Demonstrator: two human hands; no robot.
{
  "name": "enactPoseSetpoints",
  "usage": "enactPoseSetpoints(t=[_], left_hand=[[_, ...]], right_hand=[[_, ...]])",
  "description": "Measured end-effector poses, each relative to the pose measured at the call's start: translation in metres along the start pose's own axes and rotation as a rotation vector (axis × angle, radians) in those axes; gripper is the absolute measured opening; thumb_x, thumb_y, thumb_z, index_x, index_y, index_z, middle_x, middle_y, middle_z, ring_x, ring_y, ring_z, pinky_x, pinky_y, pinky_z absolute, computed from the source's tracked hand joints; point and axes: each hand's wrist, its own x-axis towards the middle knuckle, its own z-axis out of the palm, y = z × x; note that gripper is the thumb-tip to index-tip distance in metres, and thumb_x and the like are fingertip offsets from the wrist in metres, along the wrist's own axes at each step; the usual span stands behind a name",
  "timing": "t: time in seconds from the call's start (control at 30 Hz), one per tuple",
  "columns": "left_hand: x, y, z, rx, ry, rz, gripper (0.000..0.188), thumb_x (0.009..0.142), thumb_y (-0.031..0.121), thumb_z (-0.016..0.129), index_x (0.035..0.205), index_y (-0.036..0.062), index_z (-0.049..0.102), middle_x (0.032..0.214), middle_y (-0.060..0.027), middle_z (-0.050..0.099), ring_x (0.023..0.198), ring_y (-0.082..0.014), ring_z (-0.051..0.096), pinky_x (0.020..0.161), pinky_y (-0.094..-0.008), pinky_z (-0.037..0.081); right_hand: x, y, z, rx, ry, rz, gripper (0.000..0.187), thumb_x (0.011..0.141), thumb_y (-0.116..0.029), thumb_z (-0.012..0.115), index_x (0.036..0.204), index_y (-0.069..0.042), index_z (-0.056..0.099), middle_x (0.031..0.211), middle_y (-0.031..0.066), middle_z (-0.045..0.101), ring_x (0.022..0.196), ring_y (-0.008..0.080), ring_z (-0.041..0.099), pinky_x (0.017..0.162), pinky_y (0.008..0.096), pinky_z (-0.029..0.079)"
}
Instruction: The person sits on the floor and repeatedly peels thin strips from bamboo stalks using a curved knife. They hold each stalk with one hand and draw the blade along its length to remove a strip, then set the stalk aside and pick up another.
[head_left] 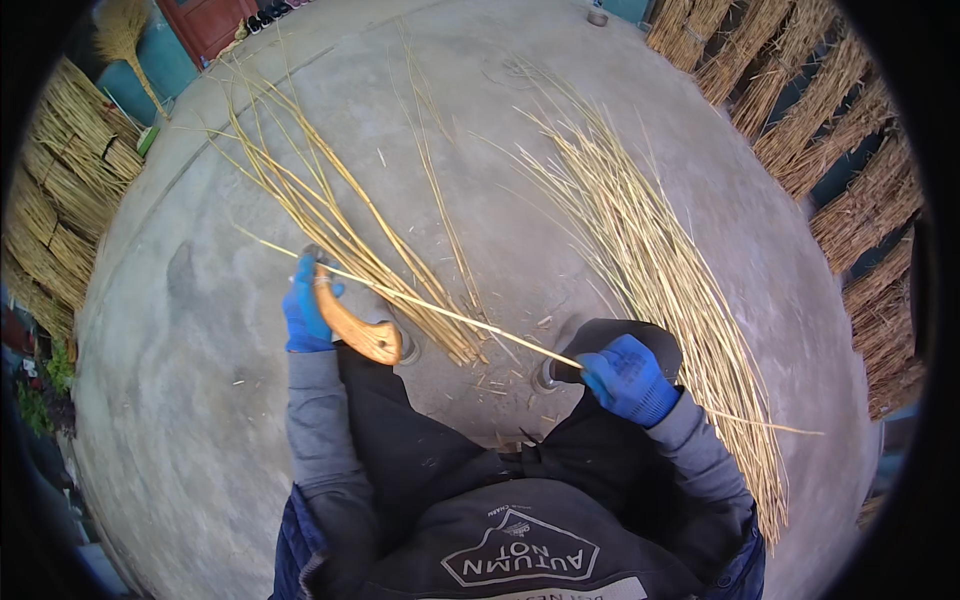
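Note:
My left hand (307, 312), in a blue glove, is closed round a tool with a curved wooden handle (358, 332). The handle's thick end, with a small dark hole, points toward my knees; the tool's working end is hidden at my fingers. A long pale stalk (455, 316) slants across my lap, passing by the top of my left hand. My right hand (632, 380), also in a blue glove, grips this stalk above my right knee. The stalk's thick end sticks out past my right wrist over a pile of stalks.
A large pile of pale stalks (660, 240) lies to my right on the concrete floor (190, 400). Ahead rests a smaller group of yellowish stalks (340, 235), with trimmings before my feet. Bundles stand along the left (65, 180) and right (800, 110); a broom (125, 40) leans far left.

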Motion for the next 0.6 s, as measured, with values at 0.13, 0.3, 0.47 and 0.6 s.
enactPoseSetpoints(t=[0.13, 0.3, 0.47, 0.6], left_hand=[[0.081, 0.052, -0.163, 0.015, 0.18, 0.072, 0.046, 0.1, 0.039, 0.063, 0.136, 0.0099, 0.061, 0.123, -0.0056, 0.067, 0.104, -0.017, 0.066, 0.083, -0.0319, 0.053], [0.1, 0.103, -0.264, 0.028, 0.321, 0.164, 0.057, 0.104, 0.04, 0.054, 0.149, 0.0056, 0.045, 0.141, -0.0102, 0.058, 0.131, -0.0214, 0.056, 0.116, -0.0367, 0.037], [0.063, 0.075, -0.183, 0.164, 0.17, 0.13, 0.053, 0.1, 0.042, 0.063, 0.142, 0.0093, 0.058, 0.132, -0.0033, 0.063, 0.122, -0.0192, 0.061, 0.09, -0.0341, 0.049], [0.016, 0.026, -0.056, 0.158, -0.014, 0.037, 0.044, 0.101, 0.036, 0.063, 0.133, 0.0049, 0.062, 0.115, -0.0041, 0.068, 0.099, -0.0178, 0.067, 0.063, -0.0284, 0.056]], right_hand=[[-0.116, 0.046, -0.062, -0.266, -0.085, 0.156, 0.018, 0.083, -0.005, 0.07, 0.1, -0.007, 0.063, 0.075, 0.0052, 0.059, 0.071, 0.0258, 0.059, 0.086, 0.0423, 0.048], [-0.234, 0.079, -0.12, -0.497, -0.072, 0.404, 0.018, 0.088, -0.007, 0.065, 0.105, -0.007, 0.062, 0.087, 0.013, 0.062, 0.094, 0.0369, 0.06, 0.094, 0.0491, 0.045], [-0.264, 0.103, -0.105, -0.57, -0.071, 0.57, 0.019, 0.09, -0.008, 0.064, 0.109, -0.007, 0.061, 0.091, 0.0153, 0.062, 0.094, 0.039, 0.058, 0.091, 0.0492, 0.045], [-0.258, 0.112, -0.067, -0.53, -0.088, 0.567, 0.013, 0.087, -0.009, 0.062, 0.1, -0.009, 0.059, 0.084, 0.015, 0.058, 0.086, 0.0378, 0.057, 0.081, 0.0489, 0.044]])
